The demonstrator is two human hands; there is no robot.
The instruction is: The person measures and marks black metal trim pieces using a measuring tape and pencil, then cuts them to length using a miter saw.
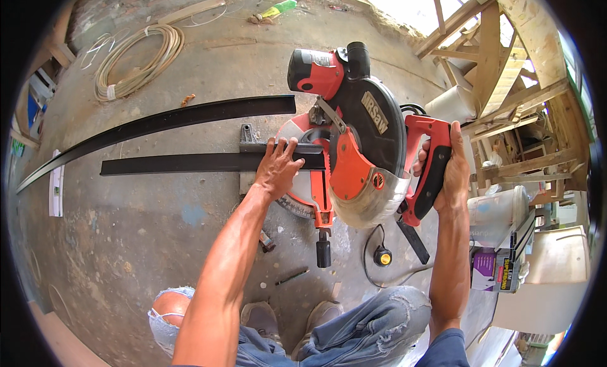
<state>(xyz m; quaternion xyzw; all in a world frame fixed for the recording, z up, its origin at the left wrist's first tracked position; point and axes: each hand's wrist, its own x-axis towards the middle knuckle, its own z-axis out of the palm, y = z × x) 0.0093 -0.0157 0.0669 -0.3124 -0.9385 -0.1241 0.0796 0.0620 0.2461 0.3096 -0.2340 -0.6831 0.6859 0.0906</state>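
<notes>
A red and black miter saw [380, 142] stands on the floor in front of me, its head raised over the base and a clear guard [365, 205] around the lower blade. My right hand [454, 171] is wrapped round its red and black handle [435, 174]. A flat black strip [177, 164] lies across the saw base, its right end by the red slot plate. My left hand [277, 167] holds this strip against the fence [253, 147], fingers reaching over the fence. The blade is mostly hidden by the guard.
A longer black strip [190, 118] lies behind. A coiled hose [140, 60] is at the far left. Below the saw are a power cord plug [382, 257], a short black piece [414, 242] and a pencil [292, 277]. Buckets [499, 215], a box [495, 269] and wooden framing [499, 57] stand right.
</notes>
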